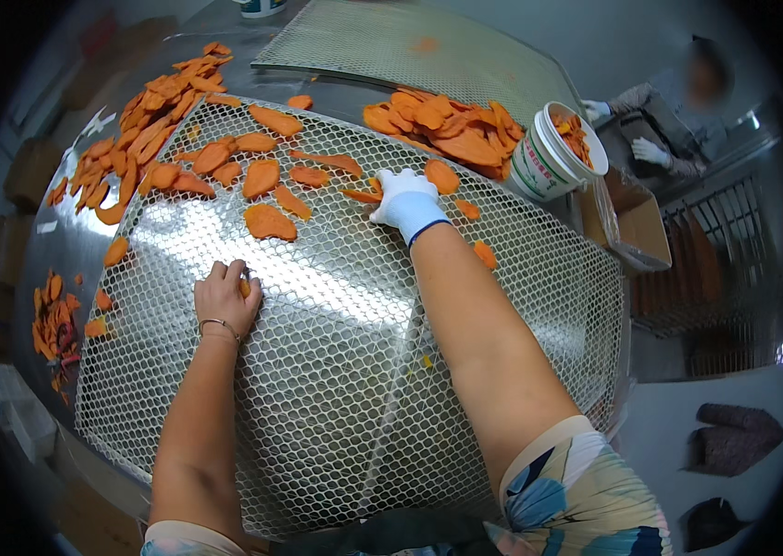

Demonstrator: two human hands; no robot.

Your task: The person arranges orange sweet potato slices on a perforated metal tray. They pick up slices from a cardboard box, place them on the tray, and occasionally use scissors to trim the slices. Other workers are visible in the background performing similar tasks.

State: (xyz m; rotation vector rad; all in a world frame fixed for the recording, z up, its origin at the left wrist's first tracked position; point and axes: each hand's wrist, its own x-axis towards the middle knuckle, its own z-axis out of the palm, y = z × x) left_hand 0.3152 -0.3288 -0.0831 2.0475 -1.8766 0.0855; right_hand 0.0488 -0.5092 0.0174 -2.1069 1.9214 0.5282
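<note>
A mesh drying tray (322,361) lies before me with orange slices, apparently dried sweet potato (270,222), scattered over its far part. My right hand (405,198), in a white and light-blue glove, is at the tray's upper middle, its fingers on an orange slice (361,197). My bare left hand (228,295), with a bracelet at the wrist, rests low over the mesh at left; a small orange piece and something dark show between its thumb and fingers. A large heap of slices (457,128) lies beyond the tray, and another heap (162,104) lies along its left edge.
A white bucket (544,160) of orange pieces stands at the tray's far right, beside an open cardboard box (631,215). A second mesh tray (391,42) lies behind. Scissors with red handles (68,347) lie by a small pile at left. A gloved co-worker (683,104) is at right.
</note>
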